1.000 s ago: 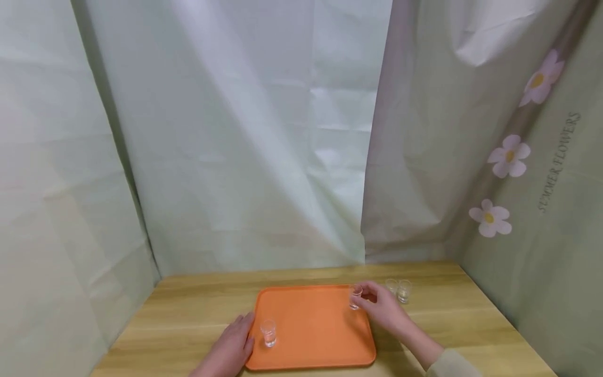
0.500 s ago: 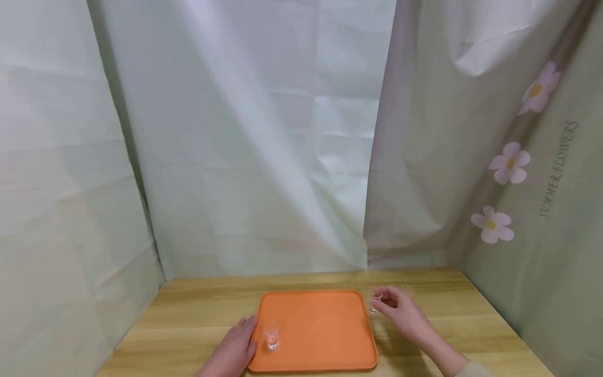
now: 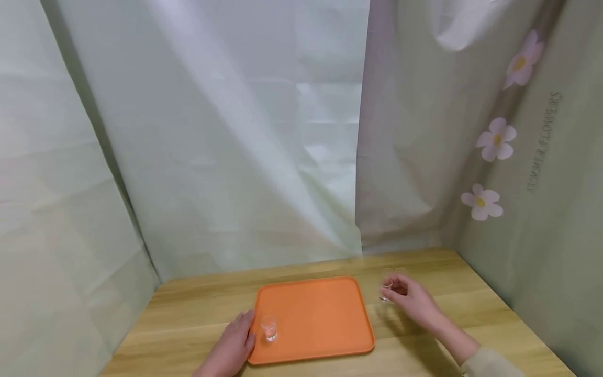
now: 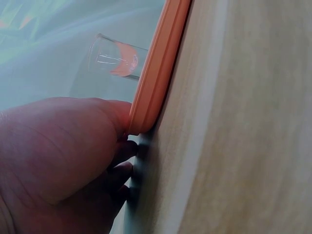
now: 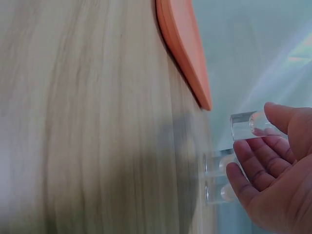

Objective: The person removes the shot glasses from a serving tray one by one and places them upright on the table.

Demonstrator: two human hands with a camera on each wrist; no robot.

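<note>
My right hand (image 3: pixel 414 301) pinches a small clear shot glass (image 5: pixel 241 126) between thumb and fingers. It is just right of the orange tray (image 3: pixel 313 322), over the wooden table. Two more clear glasses, a nearer one (image 5: pixel 214 163) and another (image 5: pixel 213 191), stand side by side beyond that hand, which partly hides them in the head view. On the tray's left part a shot glass (image 3: pixel 269 330) stands upright. My left hand (image 3: pixel 231 340) rests at the tray's left edge. Its thumb touches the rim, with the fingers loosely bent beside it.
The wooden table (image 3: pixel 198 303) is bounded by a pale green cloth (image 3: pixel 235 183) at the back and sides. White flowers and lettering are printed on the right side. The tray has a low raised rim.
The right hand has carried its shot glass from over the tray's right side rightward, off the tray and beside the other two glasses. The left hand stays at the tray's edge.
</note>
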